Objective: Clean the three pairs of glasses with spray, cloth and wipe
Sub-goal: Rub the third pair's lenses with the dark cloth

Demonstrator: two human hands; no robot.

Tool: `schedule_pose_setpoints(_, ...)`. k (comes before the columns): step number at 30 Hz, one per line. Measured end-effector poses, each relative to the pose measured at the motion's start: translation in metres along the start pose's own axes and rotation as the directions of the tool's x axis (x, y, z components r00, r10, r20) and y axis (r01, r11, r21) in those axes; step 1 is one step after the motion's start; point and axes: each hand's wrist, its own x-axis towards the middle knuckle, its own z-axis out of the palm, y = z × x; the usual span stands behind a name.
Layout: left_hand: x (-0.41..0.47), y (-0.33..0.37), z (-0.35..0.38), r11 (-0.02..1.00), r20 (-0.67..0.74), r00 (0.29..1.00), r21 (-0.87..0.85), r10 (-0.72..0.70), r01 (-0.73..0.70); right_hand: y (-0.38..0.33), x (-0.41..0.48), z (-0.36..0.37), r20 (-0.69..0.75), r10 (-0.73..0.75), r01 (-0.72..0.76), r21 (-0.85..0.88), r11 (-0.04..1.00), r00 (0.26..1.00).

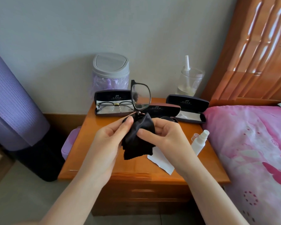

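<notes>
A rolled purple mat (15, 103) stands at the far left, beside the wooden counter (104, 159). At the counter's back left is a grey-lidded bin (111, 65), and in front of it an open case (104, 96) with a second pair (115, 106) of glasses lying inside.

Above the counter's middle, the left hand (110, 140) has its grip closed, thumb and fingertips pinching the black cloth (137, 138). The black-framed glasses (140, 96) stand on end, one lens rising clear above the hands and the lower lens wrapped in the cloth. The right hand (167, 133) also grips the cloth, its fingers curled and its thumb pressed into the fabric. The cloth's loose end hangs down between the hands.

Behind the right hand, a third pair (168, 118) shows partly in a reddish case (165, 109). A white wipe (162, 161) lies flat below the right wrist. Further right are an open dark case (188, 108), a spray bottle (199, 142) and a pink bed (250, 143).
</notes>
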Motion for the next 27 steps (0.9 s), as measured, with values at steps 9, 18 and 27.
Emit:
schedule_pose_setpoints(9, 0.007, 0.006, 0.007, 0.999, 0.029, 0.999, 0.042, -0.026, 0.025, -0.001, -0.001, 0.002, -0.032, -0.051, 0.050, -0.014, 0.999, 0.998)
schedule_pose_setpoints(18, -0.002, -0.006, 0.014, 0.978, -0.313, 0.929, 0.122, 0.198, -0.167, 0.004, -0.004, 0.017, -0.002, -0.104, 0.101, -0.223, 0.970, 0.995)
schedule_pose_setpoints(27, -0.003, -0.005, 0.014, 0.936, -0.392, 0.859, 0.251, 0.330, -0.245, 0.004, -0.009, 0.026, 0.007, -0.117, 0.117, -0.105, 0.988, 0.993)
